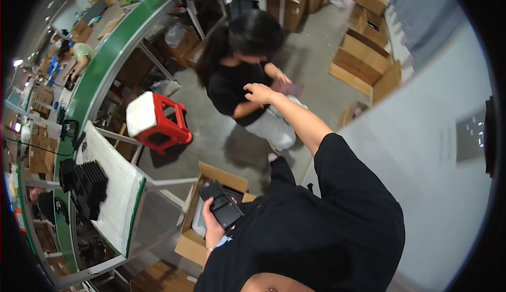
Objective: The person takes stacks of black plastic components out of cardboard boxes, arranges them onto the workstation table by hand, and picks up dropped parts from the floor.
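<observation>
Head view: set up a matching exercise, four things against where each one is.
Things:
1. black flat case
2. red stool
3. stack of black trays
4. right hand

Places:
A. on the white-topped table at the left
B. reaching out to a co-worker in black
C. on the concrete floor beside the green conveyor
D. in the left hand, over an open cardboard box

Pairs: 1-D, 2-C, 3-A, 4-B

We are looking steeply down from head height through one fisheye view, facing the grey concrete floor [211, 129] past our own shoulders.
</observation>
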`<state>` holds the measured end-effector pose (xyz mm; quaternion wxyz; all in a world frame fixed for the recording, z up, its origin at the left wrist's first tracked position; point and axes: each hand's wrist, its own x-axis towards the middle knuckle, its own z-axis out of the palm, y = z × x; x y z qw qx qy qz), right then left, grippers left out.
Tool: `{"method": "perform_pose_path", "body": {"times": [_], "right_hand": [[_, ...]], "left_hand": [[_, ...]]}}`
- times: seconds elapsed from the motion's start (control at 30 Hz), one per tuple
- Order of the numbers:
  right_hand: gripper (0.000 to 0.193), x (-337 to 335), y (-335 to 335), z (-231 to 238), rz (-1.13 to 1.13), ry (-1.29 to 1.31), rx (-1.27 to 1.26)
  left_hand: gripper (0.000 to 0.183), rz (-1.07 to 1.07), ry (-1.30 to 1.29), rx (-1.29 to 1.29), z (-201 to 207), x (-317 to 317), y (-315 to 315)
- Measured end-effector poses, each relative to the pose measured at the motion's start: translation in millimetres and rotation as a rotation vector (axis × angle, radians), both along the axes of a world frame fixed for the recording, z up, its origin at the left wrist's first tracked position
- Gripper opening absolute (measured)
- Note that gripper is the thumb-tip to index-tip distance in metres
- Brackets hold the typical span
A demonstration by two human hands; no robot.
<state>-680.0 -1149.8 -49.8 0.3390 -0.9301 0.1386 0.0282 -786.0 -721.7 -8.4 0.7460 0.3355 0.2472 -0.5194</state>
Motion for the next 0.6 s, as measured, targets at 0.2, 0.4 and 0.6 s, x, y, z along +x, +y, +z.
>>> {"method": "perform_pose_path", "body": {"times": [0.2,0.4,0.6], "right_hand": [[0.058,24.7,50.9,70.2,0.35,-0.03,-0.046],[0.05,-14.7,143.8,46.9,1.241,0.361,0.286],[0.036,47.8,105.8,27.5,1.056,0.288,0.004]], "left_hand": [[0.044,0.44,-0.118,0.276,18.7,25.6,-46.2],[0.046,0.543,-0.129,0.3,7.6,69.7,-48.9],[0.043,0.746,0.049,0.345,6.9,109.6,-61.3]]}}
